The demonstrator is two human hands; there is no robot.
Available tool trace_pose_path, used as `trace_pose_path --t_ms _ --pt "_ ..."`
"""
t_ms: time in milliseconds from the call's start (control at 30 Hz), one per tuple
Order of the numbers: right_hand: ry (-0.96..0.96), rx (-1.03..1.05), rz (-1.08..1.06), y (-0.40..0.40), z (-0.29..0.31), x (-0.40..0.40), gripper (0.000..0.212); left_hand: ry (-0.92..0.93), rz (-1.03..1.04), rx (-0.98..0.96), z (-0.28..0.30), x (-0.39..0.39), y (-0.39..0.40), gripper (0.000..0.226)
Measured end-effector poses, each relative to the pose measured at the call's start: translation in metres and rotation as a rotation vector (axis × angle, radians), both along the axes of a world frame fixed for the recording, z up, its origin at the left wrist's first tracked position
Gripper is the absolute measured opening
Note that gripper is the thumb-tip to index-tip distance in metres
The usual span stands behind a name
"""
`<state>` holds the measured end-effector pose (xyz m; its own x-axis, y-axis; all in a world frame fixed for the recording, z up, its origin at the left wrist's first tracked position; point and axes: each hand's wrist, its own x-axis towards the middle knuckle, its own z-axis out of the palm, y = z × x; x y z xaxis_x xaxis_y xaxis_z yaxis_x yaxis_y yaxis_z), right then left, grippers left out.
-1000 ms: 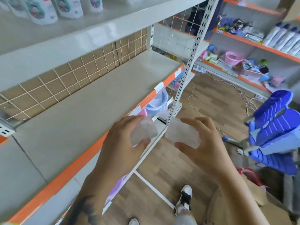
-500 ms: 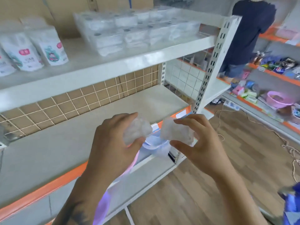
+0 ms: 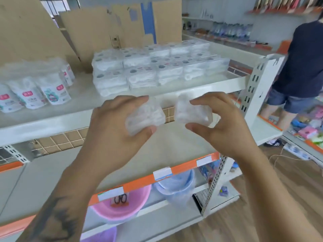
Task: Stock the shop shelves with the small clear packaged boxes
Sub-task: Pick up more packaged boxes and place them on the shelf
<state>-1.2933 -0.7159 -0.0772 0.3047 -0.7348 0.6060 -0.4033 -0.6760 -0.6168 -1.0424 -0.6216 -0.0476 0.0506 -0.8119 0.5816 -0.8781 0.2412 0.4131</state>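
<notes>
Left hand (image 3: 111, 126) curled round one small clear box (image 3: 145, 117), right hand (image 3: 225, 126) pinching a second clear box (image 3: 191, 111) between thumb and fingertips, both raised side by side and apart, just in front of the top shelf (image 3: 174, 92); contents whitish, too blurred to tell. On that shelf, stacked rows of clear packs (image 3: 157, 67), white pouches (image 3: 35, 91) to their left. Below, pink basin (image 3: 122, 205) and blue bucket (image 3: 176, 187) under the bare middle shelf (image 3: 52, 173).

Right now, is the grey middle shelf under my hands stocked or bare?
Bare, as far as visible: no goods show on the grey middle shelf; the stacked clear packaged boxes sit on the white shelf above.
</notes>
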Motion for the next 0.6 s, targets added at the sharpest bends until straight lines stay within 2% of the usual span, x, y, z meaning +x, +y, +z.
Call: trace_pose_path --t_ms 133,333,600 --pt "0.03 -0.061 0.064 -0.05 0.038 0.011 0.05 0.04 0.029 -0.031 0.033 0.011 -0.043 0.064" --pt "0.113 -0.092 0.106 -0.113 0.084 0.036 0.049 -0.023 0.109 -0.054 0.063 0.04 -0.095 0.072" --pt "0.155 -0.086 0.185 -0.162 0.098 0.061 0.049 -0.126 0.169 0.095 0.069 0.065 -0.122 0.07"
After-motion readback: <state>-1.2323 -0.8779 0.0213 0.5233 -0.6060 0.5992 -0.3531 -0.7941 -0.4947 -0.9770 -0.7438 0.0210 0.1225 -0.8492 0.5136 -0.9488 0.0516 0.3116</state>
